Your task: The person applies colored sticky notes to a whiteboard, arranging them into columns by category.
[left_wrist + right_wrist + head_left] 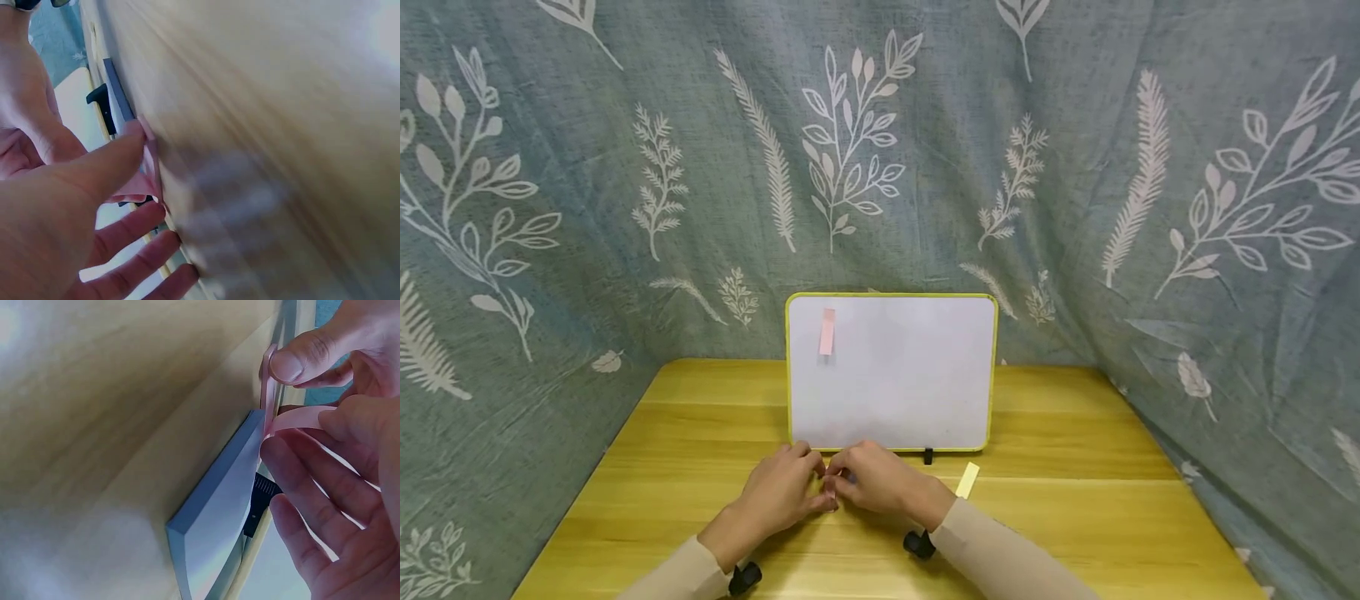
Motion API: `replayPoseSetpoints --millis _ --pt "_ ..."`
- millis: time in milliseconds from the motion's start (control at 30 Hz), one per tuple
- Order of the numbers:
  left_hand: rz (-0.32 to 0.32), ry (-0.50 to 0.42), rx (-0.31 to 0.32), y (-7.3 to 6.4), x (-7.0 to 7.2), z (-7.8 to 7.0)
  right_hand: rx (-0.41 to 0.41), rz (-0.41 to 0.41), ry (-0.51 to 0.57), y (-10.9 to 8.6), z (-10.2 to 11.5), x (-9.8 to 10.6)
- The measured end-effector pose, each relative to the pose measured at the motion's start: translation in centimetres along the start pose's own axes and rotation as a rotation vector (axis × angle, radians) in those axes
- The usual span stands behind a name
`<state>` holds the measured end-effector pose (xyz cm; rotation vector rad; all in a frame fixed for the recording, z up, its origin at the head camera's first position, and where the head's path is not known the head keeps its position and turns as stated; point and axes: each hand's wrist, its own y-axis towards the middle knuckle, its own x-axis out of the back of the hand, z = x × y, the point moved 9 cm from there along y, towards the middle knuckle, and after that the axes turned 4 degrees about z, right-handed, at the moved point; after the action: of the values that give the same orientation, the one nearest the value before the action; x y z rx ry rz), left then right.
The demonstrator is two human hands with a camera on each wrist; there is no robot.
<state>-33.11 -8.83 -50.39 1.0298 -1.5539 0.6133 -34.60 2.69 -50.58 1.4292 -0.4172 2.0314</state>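
My left hand [778, 492] holds a thin pink sticky-note pad [269, 387] just above or on the table, its thumb against the pad's side. Beside it, my right hand [880, 479] pinches a pink paper strip [300, 419] between thumb and index finger. That strip curls away from the pad, and its other end meets the pad. A blue block-like pad [219, 494] lies close by, under the right hand in the right wrist view. Another pink strip [827, 332] sticks to the upper left of the whiteboard [895, 375].
The yellow-framed whiteboard stands upright behind both hands, with a black foot [928, 456] at its lower edge. A yellow paper strip [967, 481] lies on the wooden table [1075, 517] beside the right wrist. Patterned cloth [700, 150] hangs behind and at both sides.
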Motion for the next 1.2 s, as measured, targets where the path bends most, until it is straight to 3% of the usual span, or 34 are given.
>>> replayPoseSetpoints --millis 333,567,833,1200 --pt "0.036 -0.031 -0.017 0.3 -0.2 -0.3 -0.005 -0.065 0.061 -0.4 -0.1 0.6" --pt "0.059 -0.063 0.021 0.3 -0.6 0.4 0.002 -0.158 0.071 -0.2 -0.2 1.6" --pt "0.095 -0.052 0.029 0.7 -0.6 0.7 -0.062 -0.225 0.025 0.0 -0.8 2.6" --pt "0.122 -0.111 0.069 1.0 -1.1 1.3 -0.109 -0.279 0.053 0.6 -2.1 3.5"
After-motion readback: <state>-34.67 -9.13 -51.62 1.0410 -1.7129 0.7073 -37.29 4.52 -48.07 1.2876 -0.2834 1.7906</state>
